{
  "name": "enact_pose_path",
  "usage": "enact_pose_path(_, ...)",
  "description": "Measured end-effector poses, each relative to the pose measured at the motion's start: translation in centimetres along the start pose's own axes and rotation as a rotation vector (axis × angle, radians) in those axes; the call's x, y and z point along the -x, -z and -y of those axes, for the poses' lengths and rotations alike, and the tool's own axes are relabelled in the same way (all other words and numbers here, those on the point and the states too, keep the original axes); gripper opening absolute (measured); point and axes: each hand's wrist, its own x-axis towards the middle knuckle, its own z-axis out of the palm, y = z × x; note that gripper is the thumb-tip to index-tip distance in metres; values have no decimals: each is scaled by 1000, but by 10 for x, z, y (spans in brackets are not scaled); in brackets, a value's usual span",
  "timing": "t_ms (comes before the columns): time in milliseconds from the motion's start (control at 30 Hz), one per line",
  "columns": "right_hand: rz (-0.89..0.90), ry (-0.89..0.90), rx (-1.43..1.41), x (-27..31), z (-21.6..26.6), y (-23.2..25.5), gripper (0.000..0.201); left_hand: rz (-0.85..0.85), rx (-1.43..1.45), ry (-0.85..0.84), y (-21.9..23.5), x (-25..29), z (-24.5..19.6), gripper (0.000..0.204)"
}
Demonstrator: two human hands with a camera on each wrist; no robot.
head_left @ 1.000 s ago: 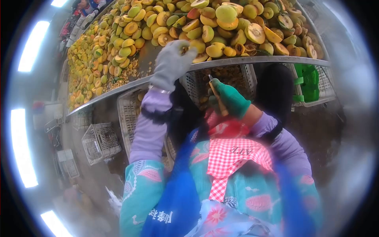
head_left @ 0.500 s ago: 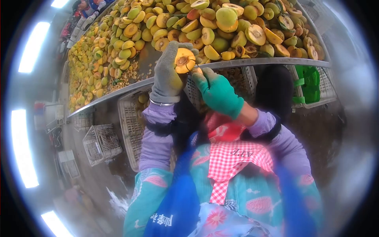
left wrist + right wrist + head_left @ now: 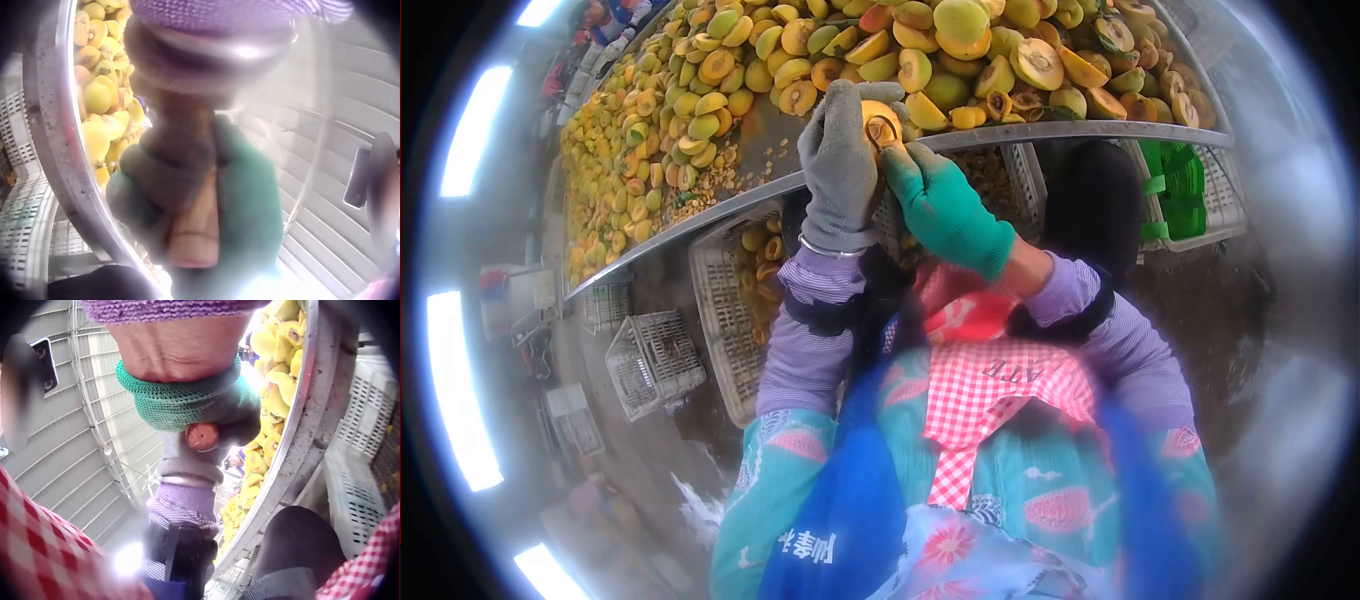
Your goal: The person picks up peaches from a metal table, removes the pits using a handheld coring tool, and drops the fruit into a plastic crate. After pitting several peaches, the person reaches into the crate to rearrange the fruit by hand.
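Note:
My left hand (image 3: 838,165), in a grey glove, holds a yellow peach half (image 3: 878,112) with its cut face turned up, just over the table's near edge. My right hand (image 3: 952,212), in a green glove, grips a pitting tool with a wooden handle (image 3: 195,234); the handle's round end (image 3: 202,436) sticks out of the fist in the right wrist view. A thin curved blade (image 3: 886,122) lies at the middle of the cut face, around the stone. Fingertips of both hands meet close to the fruit.
A metal-rimmed table (image 3: 750,203) bears a big heap of halved peaches (image 3: 710,90). Beneath its edge stand white plastic crates (image 3: 718,290), one with fruit inside. Another crate (image 3: 655,362) is on the floor at left, and a green basket (image 3: 1178,190) at right.
The left hand has brought a peach half from the heap back to the table edge. The right hand has risen to it with the tool, whose blade is now at the stone.

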Motion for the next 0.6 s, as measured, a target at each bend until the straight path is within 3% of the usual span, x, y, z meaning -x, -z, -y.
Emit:
enact_pose_path(67, -47, -6, -133, 2, -2, -11, 38, -28, 31, 27, -3, -2, 6, 42)
enact_pose_path(133, -39, 39, -196, -1, -8, -9, 39, 38, -155, -202, -4, -6, 4, 41)
enact_pose_path(167, 1, 79, -196, -1, -13, -4, 39, 110, -221, -249, 0, -7, 2, 41)
enact_pose_path(267, 88, -114, -333, 6, -10, -5, 39, 398, -341, -277, 14, -16, -8, 41)
enact_pose_path(300, 108, -229, -399, 9, -2, -5, 39, 315, -206, -88, 11, -14, -9, 41)
enact_pose_path(333, 145, -521, -531, 9, 23, 0, 38, 233, -71, 100, 4, -10, -9, 41)
enact_pose_path(367, 221, -565, -727, 9, 22, 1, 38, 147, 65, 284, 0, -8, -9, 41)
enact_pose_path(467, 407, -662, -1209, 9, 15, 9, 40, 234, 62, 334, 3, -15, -4, 43)
enact_pose_path(567, 537, -678, -1497, 10, 14, 13, 41, 557, 169, 400, 12, -28, -13, 44)
enact_pose_path(600, 594, -646, -1612, 12, 13, 10, 41, 589, 152, 392, 12, -31, -12, 44)
